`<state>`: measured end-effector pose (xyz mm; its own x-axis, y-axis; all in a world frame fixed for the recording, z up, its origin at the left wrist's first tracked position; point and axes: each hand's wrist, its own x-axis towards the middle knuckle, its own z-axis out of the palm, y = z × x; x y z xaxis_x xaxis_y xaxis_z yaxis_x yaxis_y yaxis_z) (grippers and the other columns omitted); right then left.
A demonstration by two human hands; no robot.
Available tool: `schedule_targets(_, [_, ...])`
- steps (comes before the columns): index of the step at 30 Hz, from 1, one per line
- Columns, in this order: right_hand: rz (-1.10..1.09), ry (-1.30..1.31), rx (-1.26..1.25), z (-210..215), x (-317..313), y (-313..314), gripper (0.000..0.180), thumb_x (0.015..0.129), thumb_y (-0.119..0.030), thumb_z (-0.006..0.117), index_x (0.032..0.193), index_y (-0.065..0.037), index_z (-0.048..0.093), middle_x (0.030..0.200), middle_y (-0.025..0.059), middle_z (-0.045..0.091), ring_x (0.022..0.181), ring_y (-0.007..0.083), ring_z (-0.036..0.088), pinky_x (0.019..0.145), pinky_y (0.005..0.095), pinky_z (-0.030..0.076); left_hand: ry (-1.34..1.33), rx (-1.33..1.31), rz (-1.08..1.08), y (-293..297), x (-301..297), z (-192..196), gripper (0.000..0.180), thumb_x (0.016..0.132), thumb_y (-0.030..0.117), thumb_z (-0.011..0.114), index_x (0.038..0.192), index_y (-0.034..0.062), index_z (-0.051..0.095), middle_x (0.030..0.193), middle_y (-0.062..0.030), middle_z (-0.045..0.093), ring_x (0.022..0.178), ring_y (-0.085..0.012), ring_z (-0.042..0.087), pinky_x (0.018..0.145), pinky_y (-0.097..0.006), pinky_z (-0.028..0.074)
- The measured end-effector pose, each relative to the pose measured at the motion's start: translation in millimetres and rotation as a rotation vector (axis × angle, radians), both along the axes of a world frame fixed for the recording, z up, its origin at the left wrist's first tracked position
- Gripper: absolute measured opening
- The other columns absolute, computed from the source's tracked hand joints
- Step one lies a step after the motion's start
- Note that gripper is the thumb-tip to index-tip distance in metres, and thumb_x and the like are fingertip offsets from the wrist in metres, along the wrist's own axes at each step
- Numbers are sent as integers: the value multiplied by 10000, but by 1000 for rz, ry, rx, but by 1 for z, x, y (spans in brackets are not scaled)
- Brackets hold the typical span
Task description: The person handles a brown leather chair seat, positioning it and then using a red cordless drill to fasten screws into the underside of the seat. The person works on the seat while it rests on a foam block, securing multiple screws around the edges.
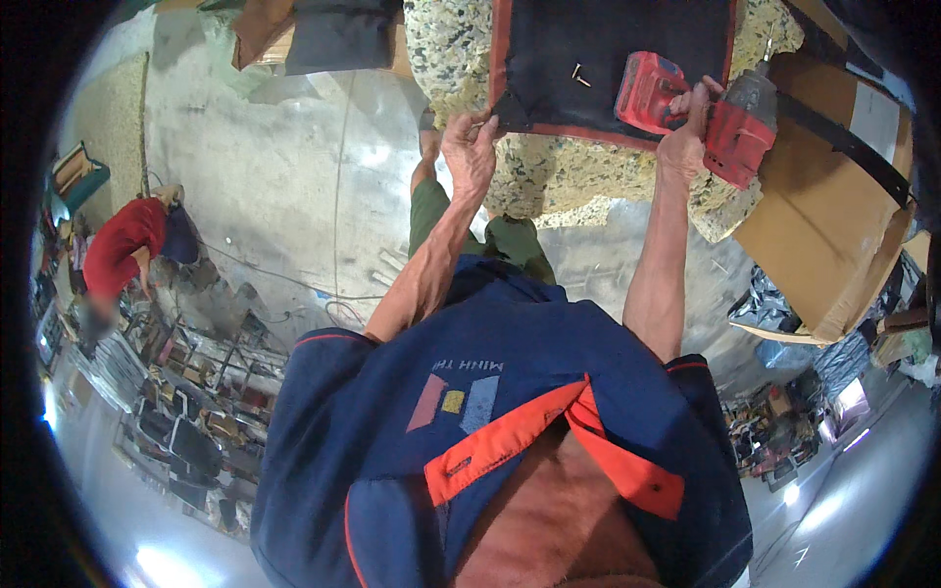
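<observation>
My right hand [683, 137] is wrapped round the handle of a red cordless drill [742, 137]. Its battery end points left, and its grey nose with a thin bit points up and away from me. My left hand [469, 152] pinches the near left corner of a black panel [549, 59] with red edging. Two small screws [580, 75] lie on the panel, left of the drill. Under the panel is a speckled foam block [549, 181], which shows along its left, near and right sides.
Right of the foam stands a large cardboard box [814, 211] with a dark strip [838, 142] across it. Farther left, a person in a red top [123, 245] bends over a cluttered pile [196, 392]. A cable [265, 279] runs over the grey floor [284, 176].
</observation>
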<state>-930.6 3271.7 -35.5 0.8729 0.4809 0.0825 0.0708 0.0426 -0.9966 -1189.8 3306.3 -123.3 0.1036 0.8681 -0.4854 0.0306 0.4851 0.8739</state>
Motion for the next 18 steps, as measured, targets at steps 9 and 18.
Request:
schedule_targets(9, [12,120,28,-17,13,-11,172,1036,-150,582,1138,-21,533,696,-13,491,640,94,474,637,259,407,143,189,-77,-13,2,-14,98,910,2,711,991,-39,673,969,-70,577,853,-156,623,740,-290,535])
schedule_targets(18, [47,23,-101,-20,10,-15,238,1078,-236,508,1166,-15,519,742,-16,467,706,88,479,669,251,407,151,135,-102,-13,2,-21,191,946,-7,672,1119,-72,624,974,-133,716,913,-190,705,811,-303,547])
